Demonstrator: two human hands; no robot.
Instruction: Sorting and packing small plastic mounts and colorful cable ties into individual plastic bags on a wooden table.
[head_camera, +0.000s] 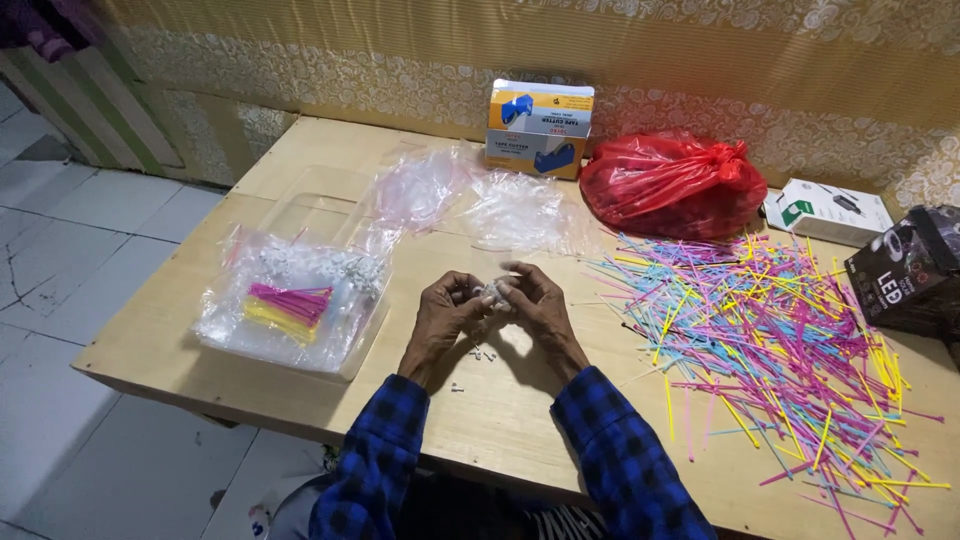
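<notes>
A person in blue checked sleeves is holding a small clear plastic bag (492, 292) between both hands over a wooden table (150, 350), the left hand (447, 308) and right hand (535, 303) both pinching it closed-fingered. A few tiny white pieces (481, 352) are lying just below (too small to identify). Colourful cable ties (780, 340) are spreading to the right; a clear tray (290, 310) is sitting on the left.
</notes>
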